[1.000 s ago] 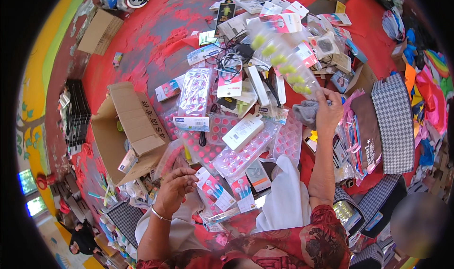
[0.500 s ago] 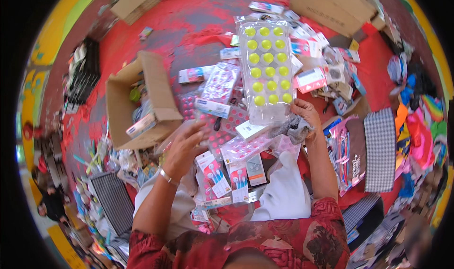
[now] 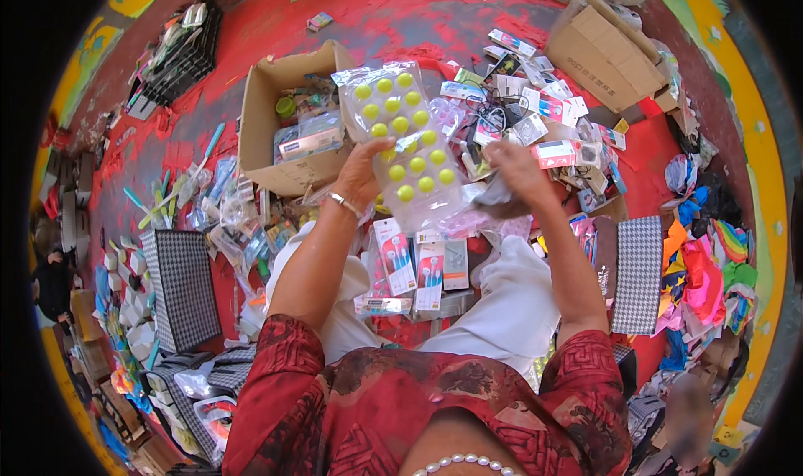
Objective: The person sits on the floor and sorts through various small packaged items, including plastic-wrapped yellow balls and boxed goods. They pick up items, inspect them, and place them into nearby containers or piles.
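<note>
My left hand (image 3: 360, 176) grips the left edge of a clear plastic pack (image 3: 407, 144) with rows of yellow-green round pieces in it. The pack hangs tilted above my lap. Beside its right edge is my right hand (image 3: 517, 175), smeared by motion, with a crumpled grey cloth (image 3: 499, 202) in it. Below the pack, between my knees, lie several earphone packages (image 3: 395, 257) in white and pink. A pink bubbled sheet (image 3: 462, 225) shows partly behind the pack and the cloth.
An open cardboard box (image 3: 284, 175) with packaged goods stands at the left. Small boxes and cables (image 3: 535, 99) are heaped to the right, before another carton (image 3: 606, 58). Houndstooth boxes (image 3: 638, 275) flank me. A black crate (image 3: 191, 56) sits at the far left.
The pack has passed from my right hand to my left, moved left and tilted. My right hand has come away from it with the grey cloth. The view has shifted too.
</note>
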A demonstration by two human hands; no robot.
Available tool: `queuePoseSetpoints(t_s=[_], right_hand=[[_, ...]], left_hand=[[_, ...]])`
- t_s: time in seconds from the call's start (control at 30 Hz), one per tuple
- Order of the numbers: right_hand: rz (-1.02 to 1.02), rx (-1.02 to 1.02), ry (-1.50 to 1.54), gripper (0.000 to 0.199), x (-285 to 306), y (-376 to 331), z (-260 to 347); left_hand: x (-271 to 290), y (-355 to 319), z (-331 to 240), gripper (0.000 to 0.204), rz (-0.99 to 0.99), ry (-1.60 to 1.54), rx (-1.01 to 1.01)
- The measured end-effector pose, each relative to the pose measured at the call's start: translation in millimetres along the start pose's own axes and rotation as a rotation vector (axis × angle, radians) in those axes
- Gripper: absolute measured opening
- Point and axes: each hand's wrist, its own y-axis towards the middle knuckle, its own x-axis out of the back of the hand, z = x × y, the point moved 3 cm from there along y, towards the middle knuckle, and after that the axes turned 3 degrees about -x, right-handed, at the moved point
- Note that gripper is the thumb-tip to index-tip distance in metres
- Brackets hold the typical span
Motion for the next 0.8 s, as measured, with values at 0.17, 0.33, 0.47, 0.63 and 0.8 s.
queuePoseSetpoints(t_s=[0.17,0.33,0.47,0.63,0.8], right_hand=[[-0.37,0.271,0.968,0.018,13,-41,57],[-0.308,0.985,-0.348,0.025,-68,-73,98],[-0.333,0.941,-0.188,0.024,-62,-58,79],[-0.694,0.746,-0.11,0.01,-9,-22,56],[-0.99,0.396,0.17,0.015,45,-12,47]], left_hand=[[-12,-4,5,0.042,0.068,-0.14,0.029],[-23,-15,12,0.044,0.216,-0.065,0.153],[-30,-22,19,0.044,0.192,0.052,0.125],[-42,-20,31,0.045,0.218,0.375,0.077],[-38,-13,47,0.053,0.212,0.801,0.091]])
